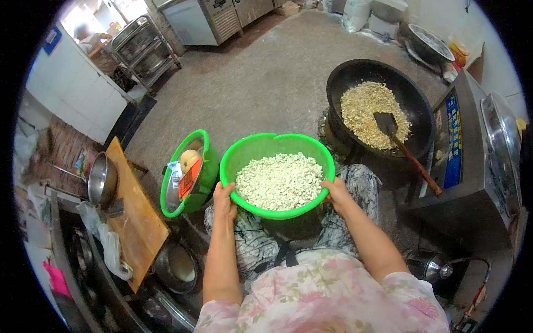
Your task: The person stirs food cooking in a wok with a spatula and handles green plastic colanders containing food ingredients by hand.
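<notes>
In front of my lap is a green plastic basin [269,145] filled with pale, finely chopped pieces [280,180] that I cannot name for certain. My left hand [225,201] grips its rim on the left, fingers wrapped round the edge. On the opposite side my right hand [336,194] holds the rim too. Close by on the left, a second green basin [209,173] contains an orange grater-like tool [190,178] and a pale round item [189,160].
At the right, a black wok [340,75] holds yellowish chopped food [363,105] and a wooden-handled spatula [415,165]. A wooden board [136,227] and steel bowl [104,180] stand left. Farther back are a wheeled rack [145,53] and a person [91,41].
</notes>
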Tool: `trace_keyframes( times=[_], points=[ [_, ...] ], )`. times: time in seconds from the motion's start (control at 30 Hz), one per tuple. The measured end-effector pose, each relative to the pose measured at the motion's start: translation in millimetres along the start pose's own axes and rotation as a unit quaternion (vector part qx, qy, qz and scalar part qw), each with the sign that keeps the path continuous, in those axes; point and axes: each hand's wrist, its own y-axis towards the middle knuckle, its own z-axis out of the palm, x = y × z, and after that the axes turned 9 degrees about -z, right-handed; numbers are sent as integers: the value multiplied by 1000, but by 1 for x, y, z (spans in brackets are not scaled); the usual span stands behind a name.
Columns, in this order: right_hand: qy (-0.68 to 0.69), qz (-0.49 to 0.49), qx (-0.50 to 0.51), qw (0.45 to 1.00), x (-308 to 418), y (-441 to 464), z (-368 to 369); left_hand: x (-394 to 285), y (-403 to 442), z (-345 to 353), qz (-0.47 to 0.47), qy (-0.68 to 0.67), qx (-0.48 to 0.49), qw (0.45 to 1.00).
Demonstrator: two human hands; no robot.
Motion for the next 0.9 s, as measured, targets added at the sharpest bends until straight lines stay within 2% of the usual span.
trace_keyframes(
  times=[0.53,0.9],
  points=[
    [18,4,35,999,-12,9,-10,-2,-2,3,-9,4,-14,1000],
    [8,-3,8,1000,0,9,-5,-10,-1,5,-9,17,-25,1000]
  ],
)
